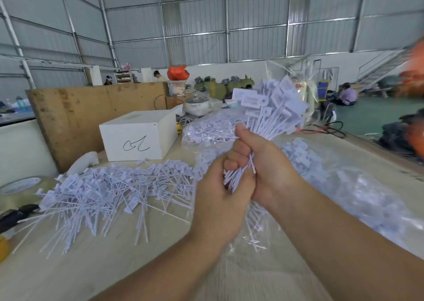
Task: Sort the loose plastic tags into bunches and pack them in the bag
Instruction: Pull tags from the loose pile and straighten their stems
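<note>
A bunch of white plastic tags (273, 103) stands upright above the table, heads fanned out at the top. My right hand (259, 163) grips its stems in a fist. Just below, my left hand (220, 199) curls its fingers round the lower ends of the same stems. A pile of loose tags (107, 190) is spread over the table to the left. A clear plastic bag (348, 186) with tags inside lies on the right, partly under my right forearm. Another clear bag of tags (206, 131) lies behind my hands.
A white box (137, 135) with a black scribble stands at the back left before a brown board (75, 117). A tape roll (20, 186) and a black tool (13, 216) lie at the left edge. People sit on the floor far right.
</note>
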Tool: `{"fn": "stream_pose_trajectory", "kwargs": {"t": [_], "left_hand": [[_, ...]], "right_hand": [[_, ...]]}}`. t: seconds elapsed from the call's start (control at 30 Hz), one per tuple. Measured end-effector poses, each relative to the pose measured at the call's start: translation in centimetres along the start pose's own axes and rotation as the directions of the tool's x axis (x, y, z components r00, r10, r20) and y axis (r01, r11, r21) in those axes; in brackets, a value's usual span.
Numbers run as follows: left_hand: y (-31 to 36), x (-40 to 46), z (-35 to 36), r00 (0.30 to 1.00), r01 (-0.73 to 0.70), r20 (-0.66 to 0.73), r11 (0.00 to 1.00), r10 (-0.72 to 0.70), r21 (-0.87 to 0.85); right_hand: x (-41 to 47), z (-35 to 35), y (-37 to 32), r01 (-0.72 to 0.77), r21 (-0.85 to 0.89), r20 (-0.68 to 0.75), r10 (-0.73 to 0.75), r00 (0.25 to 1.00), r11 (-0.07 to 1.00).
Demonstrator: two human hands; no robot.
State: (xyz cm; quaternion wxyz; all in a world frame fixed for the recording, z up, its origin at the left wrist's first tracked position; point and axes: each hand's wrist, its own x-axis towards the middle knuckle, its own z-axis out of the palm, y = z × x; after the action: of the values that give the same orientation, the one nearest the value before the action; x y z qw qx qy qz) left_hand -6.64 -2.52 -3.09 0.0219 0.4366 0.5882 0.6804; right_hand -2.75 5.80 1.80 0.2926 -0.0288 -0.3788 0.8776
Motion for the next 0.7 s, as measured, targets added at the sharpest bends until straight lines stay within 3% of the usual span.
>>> {"fn": "stream_pose_trajectory", "kwargs": {"t": [0.13,0.2,0.33,0.4,0.47,0.53,0.6,0.63,0.7], "left_hand": [[1.4,-0.6,2.2,0.997,0.065,0.051,0.997,-0.063,-0.03],[1.8,-0.9,3.8,0.993,0.112,-0.014,0.99,-0.114,-0.085],[1.0,-0.5,6.2,0.954,0.208,-0.179,0.96,-0.242,-0.189],[0.2,-0.4,6.8,0.938,0.286,-0.149,0.943,-0.311,-0.169],[-0.5,-0.4,6.6,0.929,0.362,-0.035,0.923,-0.369,-0.127],[-1.4,-0.2,5.3,0.958,0.25,0.114,0.961,-0.262,0.115],[-2.2,0.6,3.4,0.977,-0.03,0.204,0.899,-0.067,0.438],[-2.5,1.1,2.6,0.978,-0.089,0.206,0.841,-0.027,0.534],[-3.0,1.7,1.3,0.965,-0.093,0.249,0.775,-0.085,0.625]], "right_hand": [[-1.9,-1.5,-2.8,-0.057,-0.106,-0.084,0.048,0.995,0.993],[-2.6,-2.4,-3.1,-0.098,-0.122,-0.118,0.083,0.989,0.988],[-2.7,-3.9,-2.1,0.073,-0.157,-0.146,-0.096,0.985,0.985],[-2.5,-4.6,-1.4,0.154,-0.232,-0.167,-0.196,0.966,0.96],[-2.2,-5.4,-1.1,0.123,-0.246,-0.237,-0.183,0.954,0.961],[-2.0,-6.1,-1.2,0.036,-0.266,-0.31,-0.121,0.943,0.963],[-2.2,-6.6,-1.8,-0.021,-0.381,-0.3,-0.103,0.948,0.924],[-2.4,-6.7,-2.3,-0.049,-0.44,-0.274,-0.082,0.958,0.897],[-2.9,-6.8,-3.2,-0.103,-0.532,-0.205,-0.01,0.979,0.841]]}}
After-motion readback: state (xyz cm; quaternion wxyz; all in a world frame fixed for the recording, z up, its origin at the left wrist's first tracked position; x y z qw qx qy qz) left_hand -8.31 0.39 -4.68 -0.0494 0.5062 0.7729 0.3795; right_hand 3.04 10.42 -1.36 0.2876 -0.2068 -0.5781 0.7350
